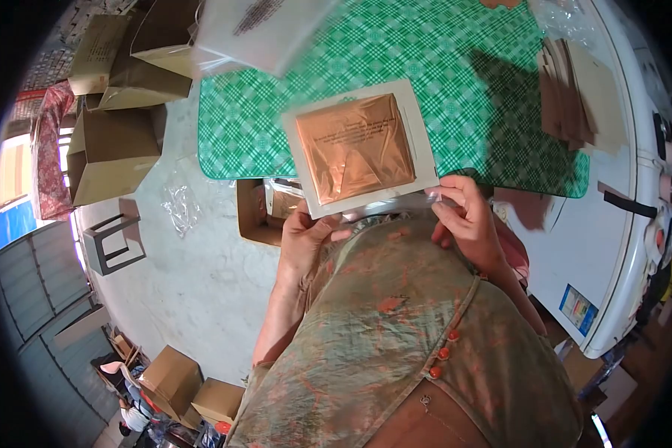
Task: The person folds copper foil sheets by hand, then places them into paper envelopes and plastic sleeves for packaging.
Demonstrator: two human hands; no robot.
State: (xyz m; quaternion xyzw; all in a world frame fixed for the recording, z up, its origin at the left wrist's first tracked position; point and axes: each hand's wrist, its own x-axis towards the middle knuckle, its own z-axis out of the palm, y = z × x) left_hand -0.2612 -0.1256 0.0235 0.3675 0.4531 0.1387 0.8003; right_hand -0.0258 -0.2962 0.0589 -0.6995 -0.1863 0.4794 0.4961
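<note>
A flat, pale square board [423,153] is held up at the near edge of the table. On its face lies a shiny copper-coloured panel [336,168] under wrinkled clear plastic printed with small dark text. My left hand [306,237] pinches the lower left corner, thumb and fingers closed on it. At the lower right corner, my right hand [464,216] grips with thumb and bent fingers. A strip of clear plastic [388,204] shows along the bottom edge between my hands. The back of the board is hidden.
The table [470,45] has a green checked cover. Brown card pieces [575,97] are stacked at its right, and a plastic bag [265,26] is at its far left. Below stands an open carton [250,216]. More boxes [116,160] and a grey frame [112,243] are on the left.
</note>
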